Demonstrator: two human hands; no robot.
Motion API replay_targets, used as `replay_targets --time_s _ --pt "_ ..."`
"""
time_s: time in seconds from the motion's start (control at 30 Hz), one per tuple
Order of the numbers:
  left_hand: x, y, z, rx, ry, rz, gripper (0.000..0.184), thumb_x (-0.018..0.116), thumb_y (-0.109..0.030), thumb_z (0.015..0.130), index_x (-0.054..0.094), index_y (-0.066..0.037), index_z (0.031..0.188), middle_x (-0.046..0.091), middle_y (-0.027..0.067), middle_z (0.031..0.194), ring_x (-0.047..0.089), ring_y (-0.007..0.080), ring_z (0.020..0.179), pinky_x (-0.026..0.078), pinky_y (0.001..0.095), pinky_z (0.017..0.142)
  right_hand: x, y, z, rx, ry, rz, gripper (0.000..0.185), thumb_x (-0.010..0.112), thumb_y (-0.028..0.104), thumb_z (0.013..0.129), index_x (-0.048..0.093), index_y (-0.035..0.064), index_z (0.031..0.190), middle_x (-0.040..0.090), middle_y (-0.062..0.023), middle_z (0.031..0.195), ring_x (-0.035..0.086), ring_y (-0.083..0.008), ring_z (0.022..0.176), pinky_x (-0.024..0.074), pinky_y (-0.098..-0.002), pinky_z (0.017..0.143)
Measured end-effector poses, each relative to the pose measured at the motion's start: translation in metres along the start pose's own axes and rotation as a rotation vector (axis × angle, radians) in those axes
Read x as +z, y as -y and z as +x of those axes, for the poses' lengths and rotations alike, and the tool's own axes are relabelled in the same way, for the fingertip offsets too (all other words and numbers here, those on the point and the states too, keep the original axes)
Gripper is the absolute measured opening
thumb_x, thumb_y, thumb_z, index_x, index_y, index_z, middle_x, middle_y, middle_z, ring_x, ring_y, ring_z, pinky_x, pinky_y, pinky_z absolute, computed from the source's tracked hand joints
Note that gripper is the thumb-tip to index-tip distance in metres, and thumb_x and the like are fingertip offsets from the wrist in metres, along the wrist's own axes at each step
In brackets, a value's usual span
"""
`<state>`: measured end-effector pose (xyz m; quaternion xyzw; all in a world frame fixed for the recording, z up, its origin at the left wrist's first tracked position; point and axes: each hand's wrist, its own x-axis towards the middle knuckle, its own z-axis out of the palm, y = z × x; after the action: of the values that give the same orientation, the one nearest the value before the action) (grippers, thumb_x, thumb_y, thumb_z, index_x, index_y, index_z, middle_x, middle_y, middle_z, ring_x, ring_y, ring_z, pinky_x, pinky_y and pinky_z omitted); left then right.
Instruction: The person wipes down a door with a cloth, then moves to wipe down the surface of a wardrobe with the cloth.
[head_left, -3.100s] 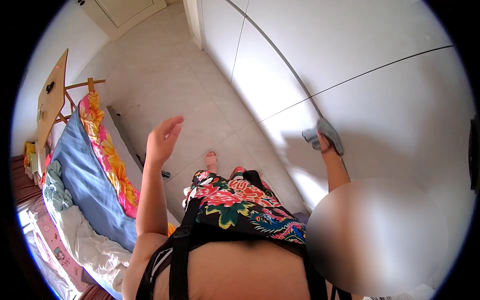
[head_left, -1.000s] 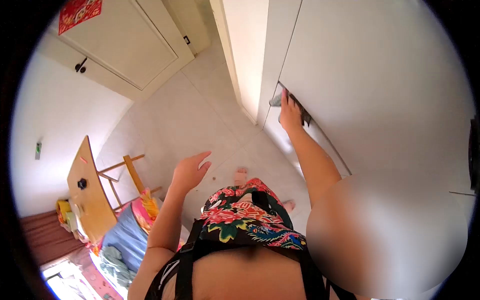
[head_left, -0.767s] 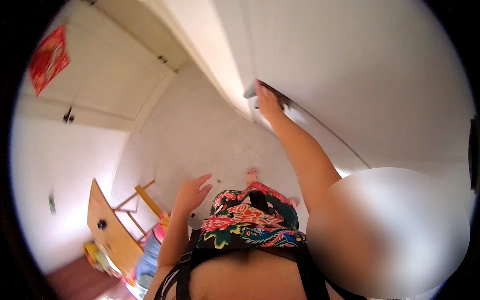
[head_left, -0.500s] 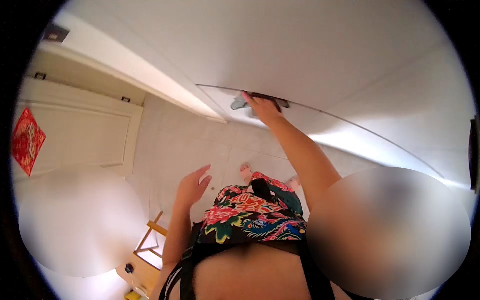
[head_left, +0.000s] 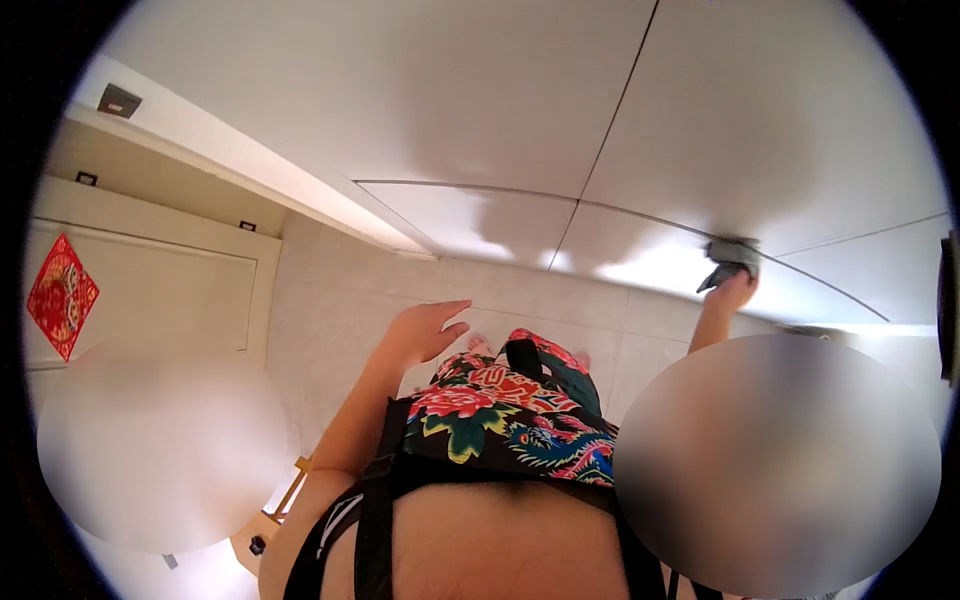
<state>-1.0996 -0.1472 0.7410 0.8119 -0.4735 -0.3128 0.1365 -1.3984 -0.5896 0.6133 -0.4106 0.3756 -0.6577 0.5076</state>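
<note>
My right hand (head_left: 736, 290) is at the white cabinet front on the right, its fingers closed on a grey cloth (head_left: 732, 255). The cloth is bunched and touches the panels (head_left: 640, 235) near a horizontal seam. Part of my right arm is hidden by a blurred patch. My left hand (head_left: 428, 332) hangs free in front of my body, above the tiled floor, thumb and fingers apart and nothing in it. I wear a floral apron (head_left: 510, 410) with black straps.
To the left is a cream door (head_left: 160, 290) with a red diamond-shaped decoration (head_left: 63, 297). A dark switch plate (head_left: 119, 100) is on the wall above it. A wooden piece of furniture (head_left: 252, 540) stands at lower left. Two blurred patches cover parts of the view.
My right hand has moved to the right along the cabinet front with the cloth, opening up a vertical seam to view. My left hand has come slightly up and right, still open.
</note>
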Motion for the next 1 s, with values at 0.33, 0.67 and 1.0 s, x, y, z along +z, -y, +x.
replay_targets --time_s 0.33,0.67,1.0 --pt "0.011 -0.008 -0.015 -0.086 -0.022 0.038 0.043 0.048 -0.036 0.087 0.05 -0.014 0.124 0.057 0.0135 0.115 0.055 0.0331 0.102 0.044 0.0395 0.087 0.177 -0.006 -0.074 0.3 -0.083 0.353 0.065 0.024 0.059 0.089 0.027 0.0139 0.136 0.029 -0.0068 0.141 0.025 -0.0229 0.129 0.0166 -0.0404 0.107" --pt "0.022 -0.002 -0.062 -0.217 -0.206 0.049 0.038 0.055 -0.029 0.084 0.055 -0.01 0.118 0.059 0.0154 0.112 0.056 0.0333 0.101 0.045 0.0383 0.085 0.361 -0.032 -0.306 1.386 0.185 0.914 0.032 0.029 0.03 0.093 0.048 0.0119 0.112 0.049 -0.0069 0.116 0.047 -0.0253 0.104 0.0391 -0.0471 0.092" --pt "0.051 0.027 -0.083 -0.382 -0.209 -0.075 0.04 0.056 -0.03 0.085 0.054 -0.011 0.12 0.058 0.0151 0.114 0.055 0.0322 0.104 0.044 0.0379 0.087 0.35 -0.008 -0.238 1.635 -0.122 1.057 0.053 0.025 0.044 0.09 0.043 0.0116 0.128 0.043 -0.0077 0.132 0.039 -0.0296 0.12 0.0317 -0.0483 0.1"
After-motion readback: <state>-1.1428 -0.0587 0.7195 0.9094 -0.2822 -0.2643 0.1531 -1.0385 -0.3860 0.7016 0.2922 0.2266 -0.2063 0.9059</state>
